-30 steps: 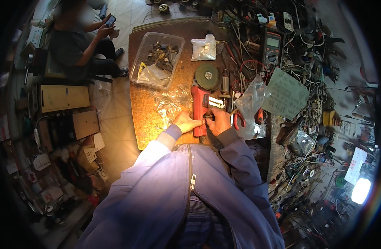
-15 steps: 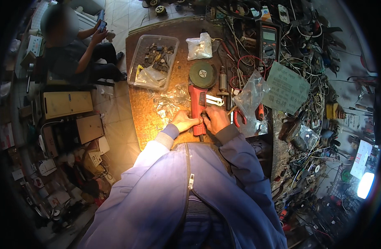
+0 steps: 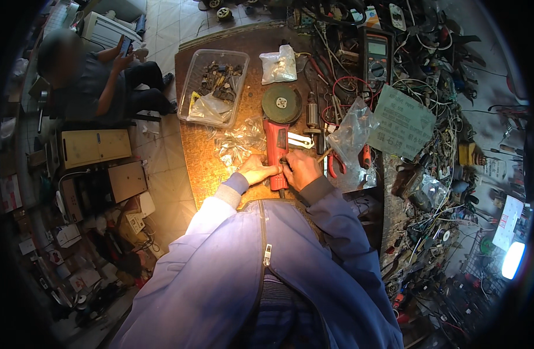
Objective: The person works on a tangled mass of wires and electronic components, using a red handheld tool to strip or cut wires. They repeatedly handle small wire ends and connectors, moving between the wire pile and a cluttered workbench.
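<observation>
Red angle grinder lies lengthwise on the brown workbench, its dark round disc pointing away from the person and its handle end toward the body. Left hand rests against the grinder's left side near the handle, fingers curled loosely onto the housing. Right hand is closed around a slim tool whose tip meets the rear of the grinder; what kind of tool it is cannot be told. Just left of the grinder lie small clear plastic bags, and beyond them stands a clear plastic tray holding dark metal parts. Right of the grinder lie a silver wrench and red-handled pliers. A multimeter sits among tangled wires at the far right. Another person sits on the floor at upper left.
</observation>
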`<state>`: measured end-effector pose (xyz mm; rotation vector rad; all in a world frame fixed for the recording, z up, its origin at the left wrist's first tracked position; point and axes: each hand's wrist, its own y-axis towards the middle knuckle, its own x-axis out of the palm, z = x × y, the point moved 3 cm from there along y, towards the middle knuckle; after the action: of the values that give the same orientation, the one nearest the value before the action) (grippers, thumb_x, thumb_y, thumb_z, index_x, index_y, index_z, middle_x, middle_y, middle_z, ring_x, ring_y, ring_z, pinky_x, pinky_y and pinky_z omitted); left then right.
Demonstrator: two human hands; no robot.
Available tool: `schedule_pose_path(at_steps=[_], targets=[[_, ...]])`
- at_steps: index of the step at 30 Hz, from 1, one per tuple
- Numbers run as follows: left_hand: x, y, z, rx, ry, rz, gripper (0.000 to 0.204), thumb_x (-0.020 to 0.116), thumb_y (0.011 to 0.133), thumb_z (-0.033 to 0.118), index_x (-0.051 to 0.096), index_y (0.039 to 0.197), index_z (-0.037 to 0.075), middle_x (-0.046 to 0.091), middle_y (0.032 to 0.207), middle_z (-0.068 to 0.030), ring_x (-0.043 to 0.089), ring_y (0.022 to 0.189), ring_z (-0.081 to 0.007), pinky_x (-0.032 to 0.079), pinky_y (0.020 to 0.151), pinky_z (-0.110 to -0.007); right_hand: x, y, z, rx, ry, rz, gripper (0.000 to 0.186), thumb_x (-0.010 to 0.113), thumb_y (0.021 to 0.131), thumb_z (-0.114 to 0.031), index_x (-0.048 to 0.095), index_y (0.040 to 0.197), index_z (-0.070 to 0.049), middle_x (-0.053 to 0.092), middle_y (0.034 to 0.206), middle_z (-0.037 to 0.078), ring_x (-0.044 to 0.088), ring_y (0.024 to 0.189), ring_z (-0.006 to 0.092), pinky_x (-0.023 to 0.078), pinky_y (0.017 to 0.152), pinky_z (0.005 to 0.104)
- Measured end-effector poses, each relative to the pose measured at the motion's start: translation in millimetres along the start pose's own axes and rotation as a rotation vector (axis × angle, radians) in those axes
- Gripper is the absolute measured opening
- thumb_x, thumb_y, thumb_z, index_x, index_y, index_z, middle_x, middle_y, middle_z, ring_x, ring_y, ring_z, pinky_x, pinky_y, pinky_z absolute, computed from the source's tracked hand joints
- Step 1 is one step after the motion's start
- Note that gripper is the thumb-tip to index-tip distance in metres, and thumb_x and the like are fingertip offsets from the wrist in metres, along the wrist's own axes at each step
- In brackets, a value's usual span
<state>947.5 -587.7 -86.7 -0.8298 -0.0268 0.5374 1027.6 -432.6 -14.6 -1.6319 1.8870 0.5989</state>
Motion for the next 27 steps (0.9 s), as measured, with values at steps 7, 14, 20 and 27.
schedule_pose_path(at_steps=[7, 14, 20, 27], targets=[[-2, -8, 12, 0.007, -0.020, 0.002, 0.054, 0.071, 0.073, 0.037, 0.064, 0.103, -0.008, 0.068, 0.093, -0.0173, 0.065, 0.086, -0.0216, 0.050, 0.079, -0.032, 0, 4, 4, -0.015, 0.088, -0.014, 0.017, 0.068, 0.073, -0.007, 0.061, 0.086, 0.001, 0.060, 0.084, 0.020, 0.060, 0.079, 0.0398, 0.049, 0.068, 0.0464], [-4, -15, 24, -0.004, -0.006, 0.024, 0.053, 0.072, 0.073, 0.035, 0.064, 0.103, -0.008, 0.068, 0.091, -0.0158, 0.064, 0.084, -0.0201, 0.050, 0.077, -0.030, 0, 9, 9, -0.005, 0.120, -0.072, 0.017, 0.066, 0.073, -0.006, 0.062, 0.089, 0.001, 0.061, 0.085, 0.021, 0.059, 0.080, 0.0410, 0.048, 0.070, 0.0470], [-6, -18, 30, -0.012, -0.005, -0.020, 0.050, 0.070, 0.076, 0.032, 0.063, 0.105, -0.008, 0.068, 0.094, -0.0157, 0.063, 0.088, -0.0193, 0.049, 0.079, -0.031, 1, 9, 12, 0.003, 0.139, -0.098, 0.017, 0.065, 0.075, -0.008, 0.062, 0.089, 0.001, 0.061, 0.086, 0.021, 0.060, 0.081, 0.0412, 0.048, 0.071, 0.0473], [-5, -12, 20, 0.028, -0.011, -0.026, 0.049, 0.071, 0.076, 0.032, 0.064, 0.104, -0.008, 0.068, 0.092, -0.0138, 0.062, 0.086, -0.0165, 0.049, 0.078, -0.030, -4, 14, 6, 0.024, 0.105, -0.119, 0.016, 0.065, 0.074, -0.009, 0.065, 0.087, 0.002, 0.064, 0.086, 0.022, 0.061, 0.082, 0.0404, 0.049, 0.072, 0.0463]])
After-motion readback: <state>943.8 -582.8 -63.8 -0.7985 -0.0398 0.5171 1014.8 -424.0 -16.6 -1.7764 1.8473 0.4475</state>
